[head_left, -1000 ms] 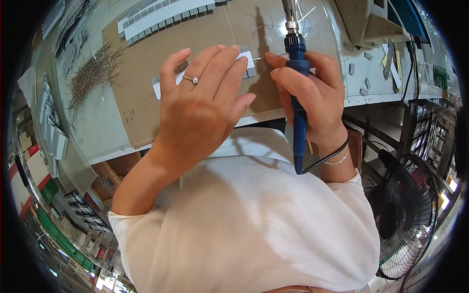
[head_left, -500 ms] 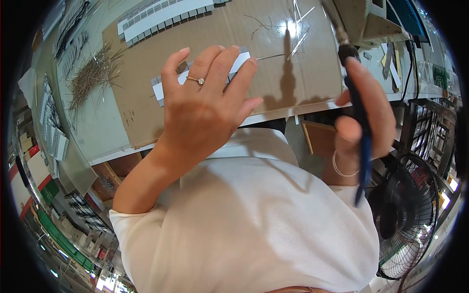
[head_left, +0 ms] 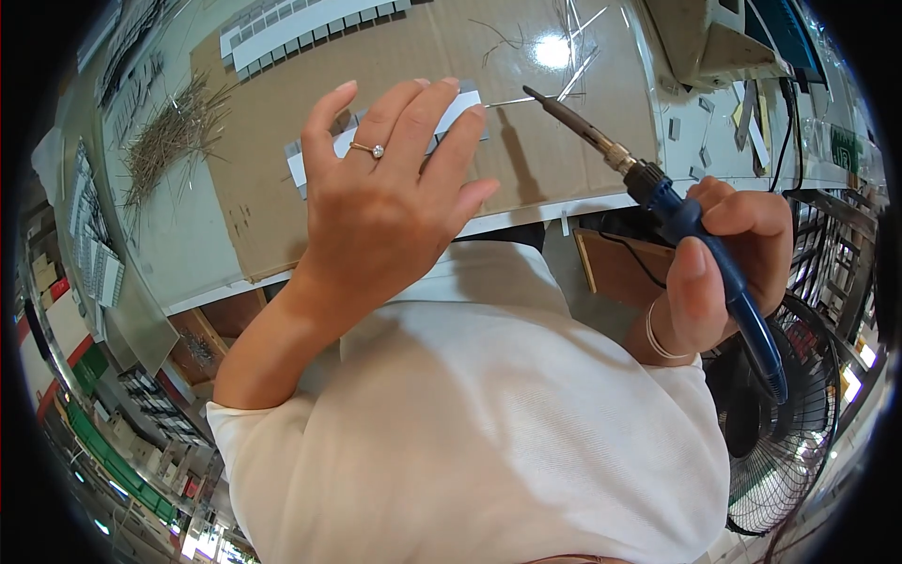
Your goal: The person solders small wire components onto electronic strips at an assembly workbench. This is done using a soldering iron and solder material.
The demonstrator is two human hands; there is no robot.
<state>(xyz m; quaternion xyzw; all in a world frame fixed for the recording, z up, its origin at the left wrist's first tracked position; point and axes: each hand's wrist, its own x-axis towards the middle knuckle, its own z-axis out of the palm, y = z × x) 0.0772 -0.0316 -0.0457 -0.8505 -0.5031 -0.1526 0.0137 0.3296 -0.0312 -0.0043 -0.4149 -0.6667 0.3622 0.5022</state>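
Observation:
My left hand (head_left: 385,202) lies palm down with its fingers spread over a short strip of white and grey pieces (head_left: 297,170). It covers most of the strip; only the ends and small bits between the fingers show. My right hand (head_left: 756,230) grips a soldering iron (head_left: 683,218) by its blue handle. The iron's dark tip points up and left, close to a thin straight wire (head_left: 507,102) that runs out from the right end of the strip. Whether tip and wire touch, I cannot tell.
Brown board (head_left: 272,202) covers the table's middle. A longer strip (head_left: 310,33) lies at the back, a pile of thin wires (head_left: 174,141) at the left. More wires (head_left: 578,70) lie back right, near a beige stand (head_left: 700,42). A black fan (head_left: 780,414) stands low right.
The soldering iron has swung from nearly upright to slanting up and left, its tip now beside the wire. My left hand stays over the strip.

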